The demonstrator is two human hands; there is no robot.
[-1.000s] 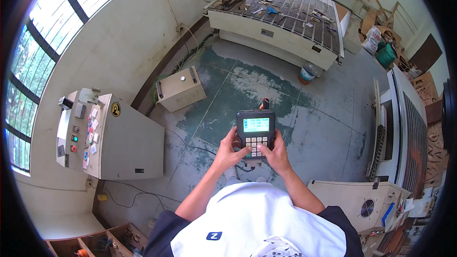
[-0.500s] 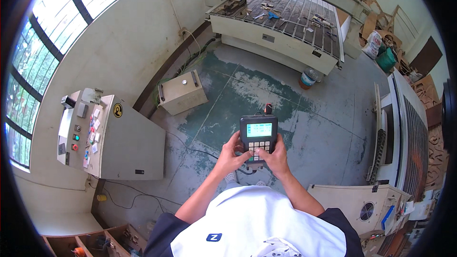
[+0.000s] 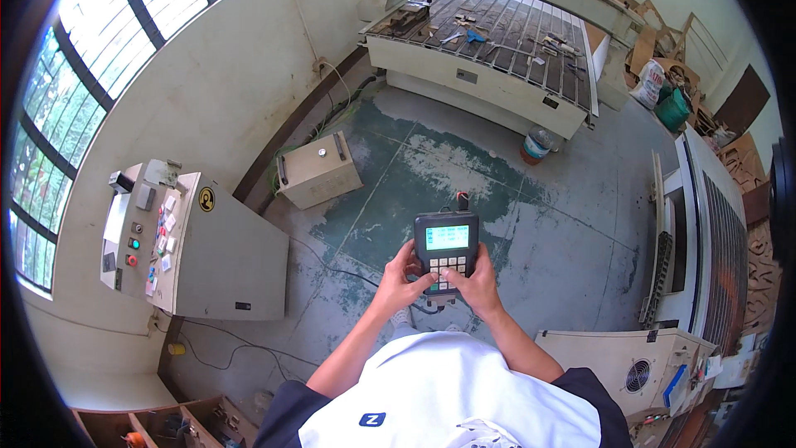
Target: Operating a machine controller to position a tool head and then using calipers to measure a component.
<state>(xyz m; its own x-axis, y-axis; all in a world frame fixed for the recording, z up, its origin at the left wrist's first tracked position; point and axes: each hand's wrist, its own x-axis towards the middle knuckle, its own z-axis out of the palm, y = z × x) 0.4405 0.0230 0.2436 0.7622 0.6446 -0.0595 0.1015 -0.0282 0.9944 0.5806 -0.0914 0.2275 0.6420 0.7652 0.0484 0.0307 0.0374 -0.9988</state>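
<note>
A dark handheld controller [image 3: 424, 254] with a lit, pale green screen and rows of light keys is held upright in front of my body. My left hand [image 3: 400, 284] wraps its left side, the thumb lying by the lower left keys. From the right, my right hand [image 3: 478, 285] grips the other edge, and its thumb rests on the keypad. A red-tipped black plug stands at the controller's top, and a cable leaves its lower end. Fingers behind the case are hidden.
Ahead stands a large router machine [image 3: 464, 83] with scraps and a blue tool on its slatted bed. A grey control cabinet [image 3: 240, 257] is at left, near a beige box [image 3: 319, 174]. Cables cross the floor. At right are a fan-vented cabinet [image 3: 605, 357] and another machine; a bucket [image 3: 535, 149] sits ahead.
The controller and both hands sit slightly lower and a little further left in view. The surroundings have also shifted down slightly. Both hands keep their grip, thumbs still at the keys.
</note>
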